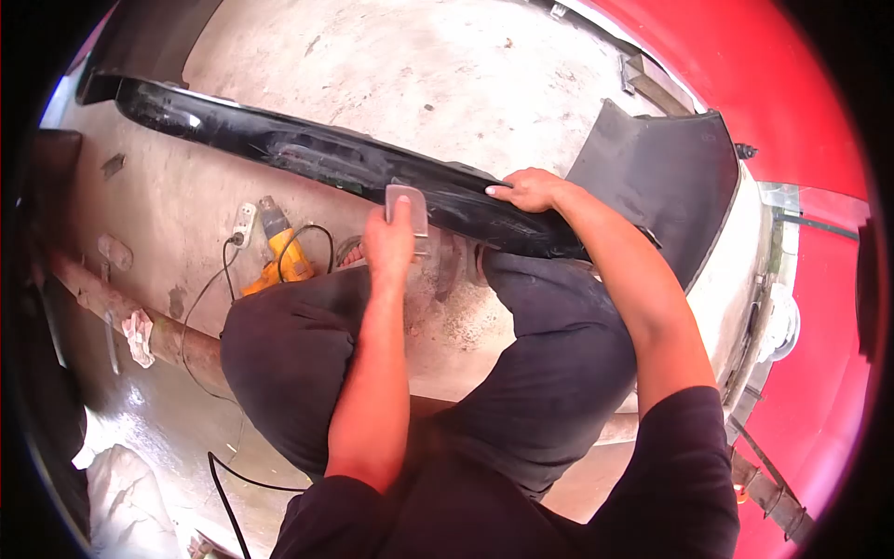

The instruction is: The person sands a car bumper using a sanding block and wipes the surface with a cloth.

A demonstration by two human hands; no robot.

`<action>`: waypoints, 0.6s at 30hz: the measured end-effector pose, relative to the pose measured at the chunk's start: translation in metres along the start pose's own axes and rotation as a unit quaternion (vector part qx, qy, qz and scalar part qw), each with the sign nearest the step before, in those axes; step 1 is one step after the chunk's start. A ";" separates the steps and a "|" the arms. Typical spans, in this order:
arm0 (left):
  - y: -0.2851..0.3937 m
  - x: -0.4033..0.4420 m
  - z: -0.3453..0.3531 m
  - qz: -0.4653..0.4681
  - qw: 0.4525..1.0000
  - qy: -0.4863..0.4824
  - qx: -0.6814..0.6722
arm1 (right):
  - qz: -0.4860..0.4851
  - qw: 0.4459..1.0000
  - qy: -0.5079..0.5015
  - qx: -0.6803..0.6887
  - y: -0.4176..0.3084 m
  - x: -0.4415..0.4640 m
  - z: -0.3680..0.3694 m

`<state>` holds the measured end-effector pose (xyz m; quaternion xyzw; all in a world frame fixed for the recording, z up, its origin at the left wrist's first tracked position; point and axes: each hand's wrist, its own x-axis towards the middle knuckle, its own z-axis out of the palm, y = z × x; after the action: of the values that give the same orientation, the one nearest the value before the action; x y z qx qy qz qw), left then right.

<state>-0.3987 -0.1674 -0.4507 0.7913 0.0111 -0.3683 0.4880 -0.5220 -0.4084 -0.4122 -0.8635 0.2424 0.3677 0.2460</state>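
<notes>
A long, glossy black car bumper (326, 154) runs across in front of me, with scuffed, dull patches along its face. My left hand (389, 240) pinches a flat, greyish rectangular pad (407, 207) that looks like a piece of sandpaper, the thumb lying on top. This pad is at the bumper's near edge; whether it presses on the surface I cannot tell. Farther right, my right hand (533, 190) grips the bumper's upper edge, its fingers partly hidden. The bumper lies across just beyond my knees, and its wide end piece (661, 177) flares out at the right.
An orange heat gun (287, 252) lies on the floor beside a white power strip (245, 224), with black cables around them. A pipe (177, 340) with a crumpled rag (138, 337) crosses at left. Large red body panels (773, 84) stand at right.
</notes>
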 end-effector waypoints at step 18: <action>-0.005 -0.014 0.043 0.015 0.984 0.000 0.178 | 0.024 0.986 0.097 0.135 -0.050 0.019 0.006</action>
<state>-0.4350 -0.1932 -0.4573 0.8655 -0.0663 -0.3569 0.3452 -0.4835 -0.3706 -0.4177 -0.8481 0.3327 0.2517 0.3266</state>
